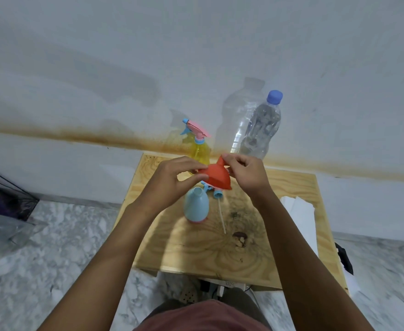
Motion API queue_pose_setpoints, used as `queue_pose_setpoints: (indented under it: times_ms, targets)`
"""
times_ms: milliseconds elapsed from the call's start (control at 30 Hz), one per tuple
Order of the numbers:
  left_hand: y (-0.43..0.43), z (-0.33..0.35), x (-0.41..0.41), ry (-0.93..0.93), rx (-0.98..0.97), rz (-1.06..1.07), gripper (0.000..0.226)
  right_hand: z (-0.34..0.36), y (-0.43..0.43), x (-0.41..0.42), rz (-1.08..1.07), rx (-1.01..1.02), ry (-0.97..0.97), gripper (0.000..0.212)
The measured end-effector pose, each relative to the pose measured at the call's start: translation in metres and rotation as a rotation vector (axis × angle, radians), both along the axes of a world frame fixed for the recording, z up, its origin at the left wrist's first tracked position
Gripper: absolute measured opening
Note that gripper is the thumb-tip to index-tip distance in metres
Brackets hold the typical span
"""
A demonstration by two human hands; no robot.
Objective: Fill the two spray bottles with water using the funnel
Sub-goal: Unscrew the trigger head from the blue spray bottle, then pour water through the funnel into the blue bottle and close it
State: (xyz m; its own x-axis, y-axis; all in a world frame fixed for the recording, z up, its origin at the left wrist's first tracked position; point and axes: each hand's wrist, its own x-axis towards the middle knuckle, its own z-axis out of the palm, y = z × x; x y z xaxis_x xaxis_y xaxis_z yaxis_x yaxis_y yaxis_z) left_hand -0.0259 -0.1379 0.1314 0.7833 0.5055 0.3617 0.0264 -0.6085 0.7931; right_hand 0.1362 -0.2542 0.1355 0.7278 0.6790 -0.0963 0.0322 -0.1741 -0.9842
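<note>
red funnel [216, 177] pinched between both hands (inverted)

No legible text, label, brand or number. Small dark marking on white object [229, 283] below front edge of desk [196, 247]: blurred, characters unreadable.

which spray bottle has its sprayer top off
The pale blue plastic spray bottle nearest the person: its neck is open. The yellow translucent spray bottle behind it wears its pink-and-blue trigger head.
</note>
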Motion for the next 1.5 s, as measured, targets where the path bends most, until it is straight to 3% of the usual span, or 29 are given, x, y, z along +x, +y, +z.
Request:
queue_pose_setpoints:
  times_ms: [133, 300, 467, 767, 1000, 1300, 1500]
  targets:
    - [-0.005, 0.003, 0.002, -0.037, -0.306, 0.204, 0.009, 0.003, -0.010, 0.003, 0.137, 0.026, 0.105, 0.029]
    - [-0.001, 0.000, 0.002, 0.028, -0.534, 0.291, 0.008, -0.009, -0.022, -0.003, 0.218, 0.035, 0.066, 0.027]
    - [0.003, -0.015, 0.000, 0.133, -0.628, 0.369, 0.021, -0.029, -0.013, -0.010, 0.180, -0.068, 0.024, 0.029]
    - [0.011, -0.036, 0.006, 0.241, -0.734, 0.469, 0.023, -0.055, 0.004, -0.013, 0.161, -0.162, 0.087, 0.033]
    - [0.016, -0.052, 0.009, 0.299, -0.736, 0.530, 0.026, -0.066, 0.011, -0.015, 0.145, -0.221, 0.042, 0.033]
    - [0.012, -0.058, 0.008, 0.260, -0.626, 0.477, 0.010, -0.071, 0.007, -0.018, 0.151, -0.206, -0.119, 0.030]
    - [0.005, -0.039, 0.009, 0.254, -0.397, 0.508, 0.026, -0.067, -0.017, 0.004, 0.015, -0.212, -0.191, 0.031]
